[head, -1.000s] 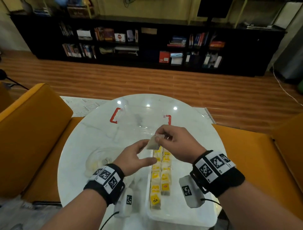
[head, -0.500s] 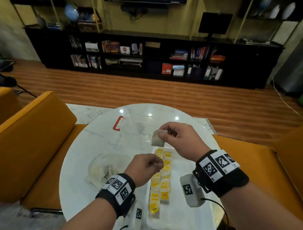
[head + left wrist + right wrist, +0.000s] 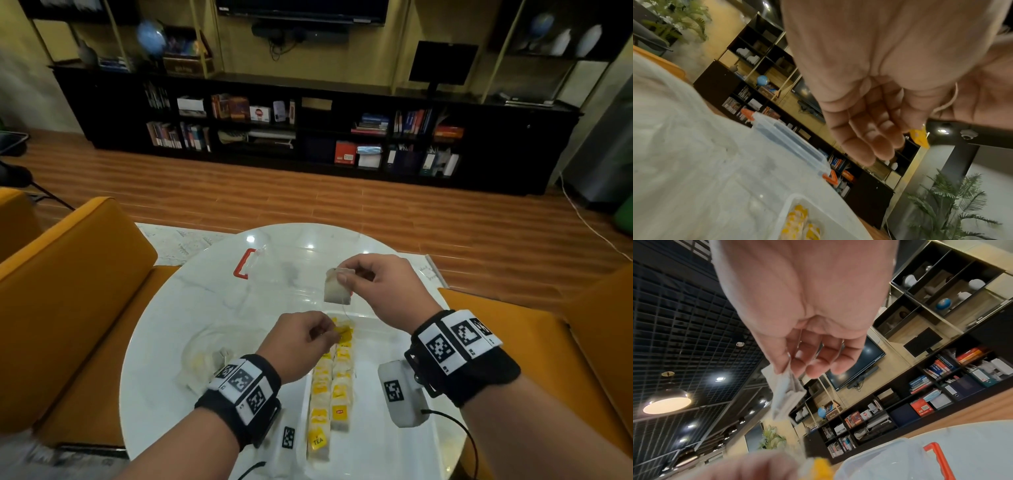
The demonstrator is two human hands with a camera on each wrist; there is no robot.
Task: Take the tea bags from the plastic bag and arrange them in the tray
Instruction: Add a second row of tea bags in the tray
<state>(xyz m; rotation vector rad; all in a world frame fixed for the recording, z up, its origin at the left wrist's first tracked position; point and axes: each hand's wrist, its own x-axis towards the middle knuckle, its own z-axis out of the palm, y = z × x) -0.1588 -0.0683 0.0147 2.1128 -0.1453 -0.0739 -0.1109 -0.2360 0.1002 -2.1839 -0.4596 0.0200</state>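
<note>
My right hand (image 3: 346, 275) pinches the top of a white tea bag (image 3: 337, 287) and holds it in the air above the far end of the white tray (image 3: 383, 452). The tea bag (image 3: 786, 394) hangs below the right fingers in the right wrist view. My left hand (image 3: 329, 334) pinches its yellow tag (image 3: 342, 331), joined to the bag by a thin string; the yellow tag (image 3: 918, 138) shows at the fingertips. Two rows of tea bags (image 3: 330, 390) with yellow tags lie in the tray. The clear plastic bag (image 3: 205, 359) with some tea bags lies left of the tray.
A clear plastic box with red latches (image 3: 267, 267) sits at the far side of the round white marble table (image 3: 164, 329). Orange seats (image 3: 68, 291) flank the table on both sides. A dark bookshelf stands across the wooden floor.
My right hand has lifted the tea bag higher and farther out. My left hand has drawn back toward me with the yellow tag, so the string is stretched out.
</note>
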